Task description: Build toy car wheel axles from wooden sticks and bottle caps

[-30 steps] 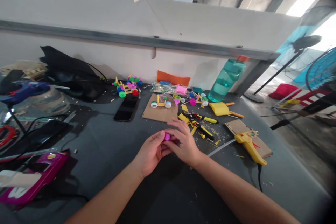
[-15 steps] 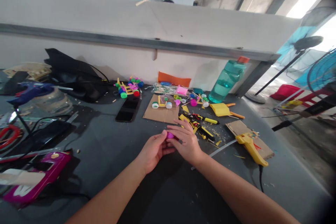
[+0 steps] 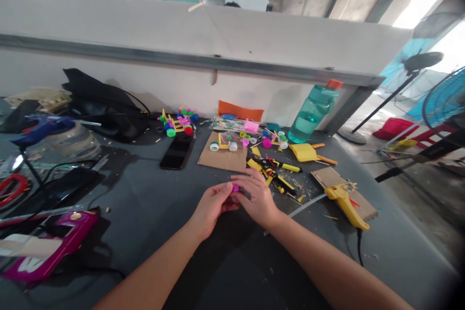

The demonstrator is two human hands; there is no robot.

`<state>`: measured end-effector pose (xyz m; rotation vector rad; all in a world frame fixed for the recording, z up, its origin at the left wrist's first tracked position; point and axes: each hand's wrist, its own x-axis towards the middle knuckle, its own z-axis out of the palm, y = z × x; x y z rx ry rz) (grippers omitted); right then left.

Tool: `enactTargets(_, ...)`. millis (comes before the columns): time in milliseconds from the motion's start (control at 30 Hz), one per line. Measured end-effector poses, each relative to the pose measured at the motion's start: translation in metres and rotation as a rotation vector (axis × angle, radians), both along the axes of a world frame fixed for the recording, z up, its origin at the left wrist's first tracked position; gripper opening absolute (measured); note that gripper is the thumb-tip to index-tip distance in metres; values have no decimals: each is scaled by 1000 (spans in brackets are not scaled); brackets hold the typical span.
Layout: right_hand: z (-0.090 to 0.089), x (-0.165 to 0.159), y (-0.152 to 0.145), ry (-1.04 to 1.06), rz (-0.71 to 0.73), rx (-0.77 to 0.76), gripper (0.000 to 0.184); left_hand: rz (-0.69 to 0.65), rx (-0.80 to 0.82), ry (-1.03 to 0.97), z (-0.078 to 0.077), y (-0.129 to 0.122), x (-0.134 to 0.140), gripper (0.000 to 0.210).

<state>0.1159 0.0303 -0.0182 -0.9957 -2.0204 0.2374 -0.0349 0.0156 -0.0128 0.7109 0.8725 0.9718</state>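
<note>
Between my two hands sits a small purple bottle cap (image 3: 236, 188), largely covered by fingers. My left hand (image 3: 214, 206) pinches it from the left with thumb and fingers. From the right, my right hand (image 3: 258, 198) has its thumb and fingertips closed on the same cap. Just beyond them lies a piece of cardboard (image 3: 218, 159) carrying a small yellow frame with white caps (image 3: 233, 146) for wheels. Yellow-and-black cutters (image 3: 285, 181) lie among yellow scraps beside my right hand.
A yellow glue gun (image 3: 345, 203) rests on cardboard at right, its cord hanging toward me. A teal water bottle (image 3: 308, 114) stands at the back. Left are a phone (image 3: 177, 151), colourful cap-wheeled models (image 3: 179, 121), a blue glue gun (image 3: 47, 128) and a magenta device (image 3: 69, 237).
The purple cap has turned slightly and more of it is hidden by my fingers. Both hands stay in nearly the same place. The camera view has shifted a little.
</note>
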Motion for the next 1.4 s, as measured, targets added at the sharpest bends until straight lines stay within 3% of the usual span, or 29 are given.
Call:
enactTargets(233, 2, -3, -2, 53, 46, -47, 29, 24, 51, 64, -1, 1, -3, 23)
enactTargets(567, -1, -2, -1, 126, 15, -43, 21, -3, -9, -15, -1, 1, -3, 29)
enactTargets(733, 1, -3, -3, 83, 76, -61, 36, 23, 14, 27, -4, 4, -4, 25)
enactTargets(967, -2, -1, 0, 113, 41, -33, 19, -35, 5, -34, -2, 1, -2, 26)
enactTargets(1167, 0, -3, -2, 76, 82, -44, 38, 39, -23, -129, -2, 3, -4, 21)
enactTargets(1400, -1, -2, -2, 98, 53, -29, 19, 38, -37, -170, -3, 3, -1, 19)
